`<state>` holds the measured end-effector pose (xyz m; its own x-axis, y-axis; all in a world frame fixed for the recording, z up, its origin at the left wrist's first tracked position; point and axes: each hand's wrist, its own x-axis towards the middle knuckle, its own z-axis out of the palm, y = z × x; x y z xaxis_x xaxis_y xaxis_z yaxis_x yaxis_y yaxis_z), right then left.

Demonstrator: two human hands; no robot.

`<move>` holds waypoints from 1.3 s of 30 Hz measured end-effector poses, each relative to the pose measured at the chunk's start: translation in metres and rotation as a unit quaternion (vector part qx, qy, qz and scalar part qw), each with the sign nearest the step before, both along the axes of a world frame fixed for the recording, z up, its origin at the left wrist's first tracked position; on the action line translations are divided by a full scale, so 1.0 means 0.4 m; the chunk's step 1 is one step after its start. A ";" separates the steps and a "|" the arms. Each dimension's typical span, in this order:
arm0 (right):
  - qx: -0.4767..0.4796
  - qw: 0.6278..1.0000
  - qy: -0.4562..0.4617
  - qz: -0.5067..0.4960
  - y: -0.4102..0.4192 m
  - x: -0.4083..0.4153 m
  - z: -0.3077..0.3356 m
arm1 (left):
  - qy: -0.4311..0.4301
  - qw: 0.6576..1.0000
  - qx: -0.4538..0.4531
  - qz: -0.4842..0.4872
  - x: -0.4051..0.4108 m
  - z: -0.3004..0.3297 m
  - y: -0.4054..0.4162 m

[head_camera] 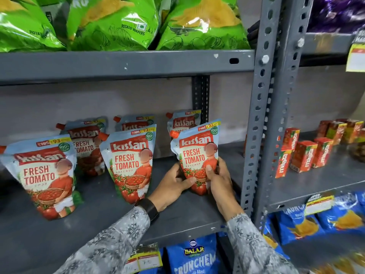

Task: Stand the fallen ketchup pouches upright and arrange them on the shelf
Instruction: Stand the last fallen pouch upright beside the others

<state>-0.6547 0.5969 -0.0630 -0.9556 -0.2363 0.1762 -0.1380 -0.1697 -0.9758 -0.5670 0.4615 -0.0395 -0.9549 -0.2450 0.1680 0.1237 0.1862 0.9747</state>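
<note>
Several ketchup pouches with red spouts stand on the grey metal shelf (102, 222). My left hand (171, 184) and my right hand (219, 177) both grip the lower part of the rightmost front pouch (197, 149), which stands upright near the shelf's right post. Behind it another pouch (183, 120) stands against the back wall. A middle front pouch (129, 163) is upright, with one (136, 122) behind it. At the left a front pouch (46, 175) leans slightly, and another (87, 143) stands behind it.
Green wafer bags (118, 22) fill the shelf above. A perforated grey post (258, 125) bounds the shelf on the right. Beyond it stand red juice cartons (304, 155). Blue snack bags (193, 256) sit on the shelf below, with price tags (145, 259) on the edge.
</note>
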 end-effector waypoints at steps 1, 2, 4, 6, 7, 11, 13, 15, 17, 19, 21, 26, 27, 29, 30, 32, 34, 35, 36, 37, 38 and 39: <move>0.002 1.000 0.000 0.001 0.002 0.005 0.003 | -0.002 1.000 -0.003 0.000 0.001 0.001 0.000; 0.003 1.000 -0.001 0.000 0.005 0.005 0.001 | -0.004 1.000 -0.003 0.000 0.005 0.004 0.001; 0.010 1.000 -0.010 -0.004 0.011 0.020 -0.002 | -0.014 1.000 -0.009 0.015 0.019 0.010 -0.007; 0.056 0.998 0.003 -0.028 0.020 0.053 -0.005 | -0.032 0.998 -0.042 0.035 0.048 0.016 -0.025; 0.088 0.995 0.013 -0.049 0.026 0.077 -0.007 | -0.042 0.996 -0.063 0.046 0.071 0.017 -0.040; 0.043 0.987 0.072 -0.137 0.035 0.166 -0.009 | -0.003 0.990 -0.043 0.131 0.192 0.014 -0.117; 0.036 0.991 0.086 -0.094 -0.006 0.193 -0.011 | 0.051 0.974 -0.015 0.219 0.259 0.015 -0.168; 0.044 0.995 0.086 0.001 -0.075 0.204 -0.008 | 0.079 0.946 -0.030 0.313 0.301 0.016 -0.232; 0.069 0.989 0.085 0.100 -0.159 0.208 0.005 | 0.070 0.940 -0.047 0.330 0.318 0.018 -0.303; 0.107 0.978 0.077 0.159 -0.222 0.200 0.025 | 0.032 0.967 -0.032 0.252 0.301 0.019 -0.346; 0.085 0.975 0.037 0.201 -0.271 0.176 0.034 | 0.007 0.988 -0.007 0.154 0.275 0.020 -0.365; 0.056 0.965 0.016 0.257 -0.305 0.143 0.032 | 0.002 0.998 0.016 0.068 0.235 0.003 -0.382; 0.050 0.964 0.022 0.259 -0.308 0.147 0.029 | 0.004 0.998 0.020 0.065 0.236 0.000 -0.385; 0.034 0.964 0.029 0.262 -0.308 0.160 0.022 | 0.009 0.998 0.025 0.065 0.242 -0.006 -0.383; 0.026 0.964 0.033 0.261 -0.305 0.167 0.019 | 0.014 0.997 0.027 0.065 0.245 -0.010 -0.381; 0.018 0.966 0.043 0.253 -0.295 0.178 0.012 | 0.022 0.997 0.029 0.062 0.251 -0.017 -0.371; 0.016 0.968 0.052 0.246 -0.280 0.185 0.006 | 0.025 0.997 0.034 0.060 0.256 -0.021 -0.359; 0.015 0.968 0.055 0.245 -0.268 0.185 0.001 | 0.026 0.997 0.036 0.057 0.259 -0.021 -0.345; 0.016 0.968 0.058 0.244 -0.256 0.187 -0.002 | 0.027 0.998 0.036 0.054 0.263 -0.020 -0.330; 0.011 0.969 0.056 0.241 -0.247 0.189 -0.007 | 0.027 0.998 0.034 0.049 0.265 -0.020 -0.321; 0.008 0.970 0.055 0.238 -0.238 0.189 -0.008 | 0.028 0.998 0.030 0.045 0.265 -0.020 -0.309; 0.005 0.970 0.057 0.236 -0.230 0.188 -0.008 | 0.029 0.998 0.027 0.046 0.266 -0.019 -0.299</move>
